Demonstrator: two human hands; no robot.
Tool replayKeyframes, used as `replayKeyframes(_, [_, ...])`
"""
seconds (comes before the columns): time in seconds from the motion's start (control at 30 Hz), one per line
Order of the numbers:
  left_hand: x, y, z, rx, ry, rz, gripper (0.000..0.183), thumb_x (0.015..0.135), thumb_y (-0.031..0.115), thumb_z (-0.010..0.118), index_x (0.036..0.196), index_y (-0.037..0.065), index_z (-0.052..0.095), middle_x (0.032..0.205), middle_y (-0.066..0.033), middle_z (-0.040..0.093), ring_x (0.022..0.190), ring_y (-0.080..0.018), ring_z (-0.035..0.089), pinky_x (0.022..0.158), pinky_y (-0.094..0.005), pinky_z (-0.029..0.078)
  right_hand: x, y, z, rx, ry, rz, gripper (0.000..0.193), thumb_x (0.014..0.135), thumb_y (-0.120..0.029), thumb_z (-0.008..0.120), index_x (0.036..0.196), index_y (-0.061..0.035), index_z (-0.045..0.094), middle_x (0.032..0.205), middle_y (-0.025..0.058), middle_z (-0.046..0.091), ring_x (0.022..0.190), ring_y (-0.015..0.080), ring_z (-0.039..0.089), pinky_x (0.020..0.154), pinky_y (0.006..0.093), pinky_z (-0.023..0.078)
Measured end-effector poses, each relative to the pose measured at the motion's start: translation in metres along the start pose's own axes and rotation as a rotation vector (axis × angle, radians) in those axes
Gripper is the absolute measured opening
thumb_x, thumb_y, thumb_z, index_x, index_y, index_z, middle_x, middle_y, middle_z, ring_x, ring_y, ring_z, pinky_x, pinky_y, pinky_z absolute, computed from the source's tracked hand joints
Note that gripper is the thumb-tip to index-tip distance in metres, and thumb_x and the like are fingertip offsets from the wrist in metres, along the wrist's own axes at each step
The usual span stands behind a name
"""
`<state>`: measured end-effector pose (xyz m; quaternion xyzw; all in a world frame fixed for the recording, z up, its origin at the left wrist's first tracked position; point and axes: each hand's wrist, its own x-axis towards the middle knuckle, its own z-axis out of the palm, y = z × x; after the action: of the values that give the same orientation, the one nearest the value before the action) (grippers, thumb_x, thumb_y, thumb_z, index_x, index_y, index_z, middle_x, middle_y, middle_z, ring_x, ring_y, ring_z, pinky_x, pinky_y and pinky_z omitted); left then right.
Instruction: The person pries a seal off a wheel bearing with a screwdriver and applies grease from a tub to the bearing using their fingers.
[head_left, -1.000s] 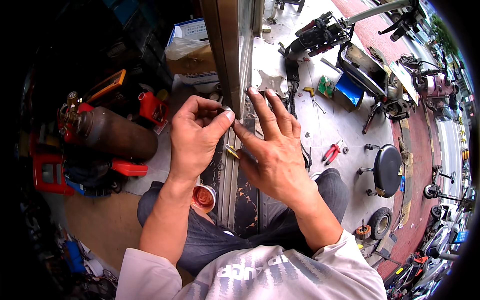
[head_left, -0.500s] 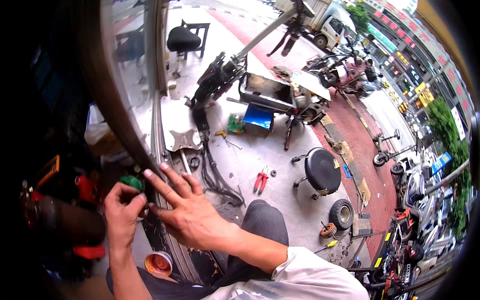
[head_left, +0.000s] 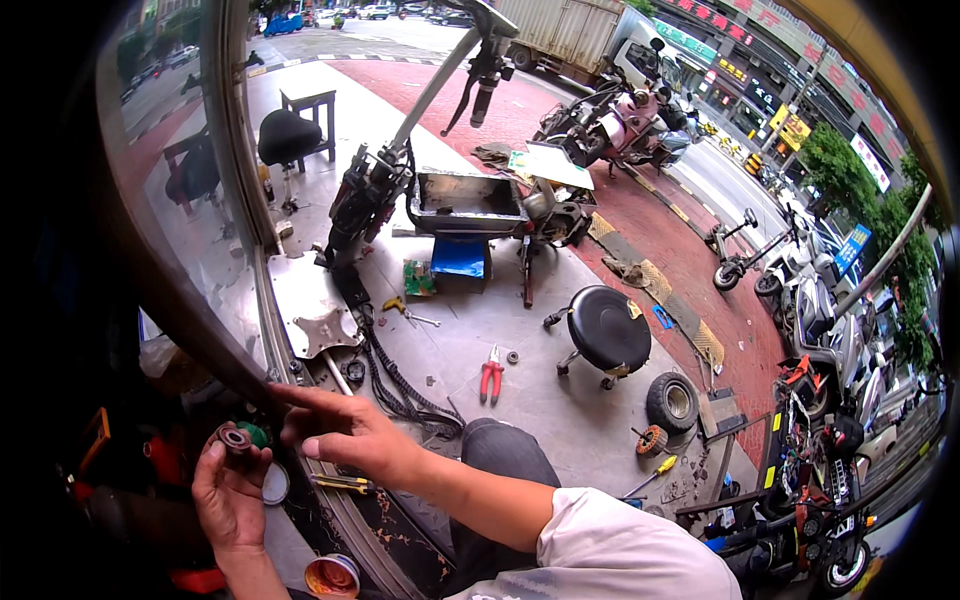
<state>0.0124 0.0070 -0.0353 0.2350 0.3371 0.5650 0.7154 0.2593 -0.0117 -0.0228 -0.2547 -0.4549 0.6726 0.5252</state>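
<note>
My left hand [head_left: 232, 500] is at the lower left, palm turned up, its fingers closed round a small dark bearing-like ring [head_left: 236, 438] with a hole in the middle. Right behind the ring shows a green object [head_left: 259, 436], its kind unclear. My right hand [head_left: 352, 436] hovers just to the right, holding nothing that I can see. Its index finger stretches left and its thumb stands apart; the other fingertips are blurred. Beside my left hand is a round whitish lid [head_left: 275, 484]. Below sits an open tub [head_left: 332, 576] with orange-red grease-like stuff.
Yellow-handled pliers [head_left: 343, 483] lie on the door sill by my right forearm. Out on the floor are red-handled pliers [head_left: 491, 380], a black stool [head_left: 608, 330], a small tyre [head_left: 672, 402] and a partly dismantled scooter [head_left: 465, 205]. A glass door frame [head_left: 235, 190] rises at left.
My hands were together and are now apart. The left has turned palm up, bringing the ring into view. The whole view has shifted, uncovering the lid and the yellow-handled pliers.
</note>
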Motion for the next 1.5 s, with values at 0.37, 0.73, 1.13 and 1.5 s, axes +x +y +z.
replayKeyframes(0.37, [0.000,0.004,-0.020,-0.239,-0.045,-0.036,0.035,0.110,0.021,0.059,0.135,-0.002,0.066,0.130,-0.0184,0.073,0.117,-0.0272,0.073,0.107,-0.0435,0.060,0.006,0.023,0.007,0.373,-0.124,0.110,0.090,0.089,-0.015,0.069,0.170,-0.0084,0.031,0.112,0.0118,0.067,0.092,0.0171,0.065,0.088,0.0311,0.053])
replayKeyframes(0.73, [-0.009,0.003,0.008,-0.118,-0.272,-0.019,0.042,0.107,0.010,0.059,0.148,-0.002,0.057,0.139,-0.0190,0.069,0.124,-0.0299,0.070,0.113,-0.0471,0.054,0.007,0.020,0.018,0.258,-0.080,0.079,0.091,0.084,-0.029,0.068,0.165,0.0000,0.039,0.103,0.0147,0.067,0.092,0.0219,0.065,0.089,0.0329,0.051])
replayKeyframes(1.13, [-0.003,-0.004,0.007,-0.141,-0.270,-0.020,0.037,0.105,0.008,0.064,0.141,-0.002,0.063,0.127,-0.0147,0.075,0.114,-0.0274,0.073,0.108,-0.0445,0.057,0.009,0.025,0.017,0.267,-0.063,0.168,0.087,0.082,-0.034,0.068,0.159,0.0040,0.048,0.094,0.0117,0.066,0.087,0.0212,0.063,0.082,0.0333,0.051])
replayKeyframes(1.5, [-0.003,0.001,0.009,-0.052,-0.210,0.010,0.035,0.104,0.008,0.065,0.138,-0.003,0.065,0.122,-0.0161,0.076,0.110,-0.0262,0.075,0.101,-0.0426,0.063,0.014,0.020,-0.002,-0.059,-0.026,0.050,0.062,0.088,-0.017,0.072,0.145,0.0065,0.062,0.098,0.0083,0.071,0.090,0.0141,0.065,0.085,0.0275,0.051])
